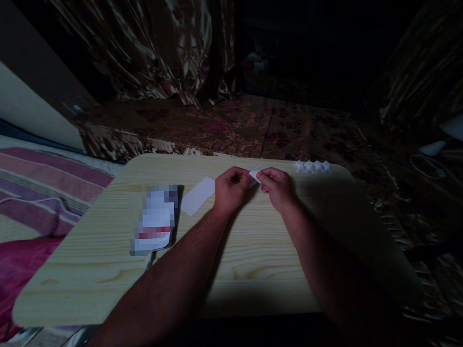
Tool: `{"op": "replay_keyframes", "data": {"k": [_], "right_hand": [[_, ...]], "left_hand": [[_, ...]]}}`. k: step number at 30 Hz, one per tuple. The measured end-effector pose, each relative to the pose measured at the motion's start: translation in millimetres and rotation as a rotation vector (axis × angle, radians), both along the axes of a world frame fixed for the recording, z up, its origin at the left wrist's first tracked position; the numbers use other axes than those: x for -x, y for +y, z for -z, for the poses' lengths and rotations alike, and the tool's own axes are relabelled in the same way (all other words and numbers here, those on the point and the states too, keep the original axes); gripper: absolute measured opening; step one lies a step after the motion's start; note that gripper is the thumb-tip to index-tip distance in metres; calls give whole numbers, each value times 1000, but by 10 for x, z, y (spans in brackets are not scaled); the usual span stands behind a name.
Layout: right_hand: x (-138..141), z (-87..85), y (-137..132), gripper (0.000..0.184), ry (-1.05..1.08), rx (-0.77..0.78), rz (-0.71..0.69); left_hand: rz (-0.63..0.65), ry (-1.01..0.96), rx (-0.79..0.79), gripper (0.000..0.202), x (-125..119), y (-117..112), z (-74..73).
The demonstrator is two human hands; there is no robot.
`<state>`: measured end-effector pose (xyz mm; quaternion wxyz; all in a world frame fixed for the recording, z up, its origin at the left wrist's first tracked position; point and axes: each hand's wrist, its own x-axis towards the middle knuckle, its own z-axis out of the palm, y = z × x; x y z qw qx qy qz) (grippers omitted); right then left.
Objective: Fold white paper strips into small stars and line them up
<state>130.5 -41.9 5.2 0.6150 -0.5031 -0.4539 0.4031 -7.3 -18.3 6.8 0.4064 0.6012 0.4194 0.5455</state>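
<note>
Between my two hands is a small piece of folded white paper [255,173], held a little above the table's far half. My left hand [231,189] pinches its left side, and my right hand [276,186] grips its right side with thumb and fingertips. Much of the paper is covered by the fingers. Just left of my left hand lies a flat white paper sheet [197,196]. To the right, near the far edge, several small white folded paper stars [314,166] sit in a row.
A phone [154,219] with a blurred-out screen lies on the left of the pale wooden table [257,263], a cable running from its lower end. Beyond are patterned curtains [154,44]. A striped bed cover [38,185] is at the left; the right side is dark.
</note>
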Motion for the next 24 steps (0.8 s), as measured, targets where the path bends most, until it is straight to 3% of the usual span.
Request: {"op": "replay_keyframes", "data": {"k": [24], "right_hand": [[10,-22,-7,20,14,6,-2]], "left_hand": [[-37,103,-100,14,18,-16,31]]}}
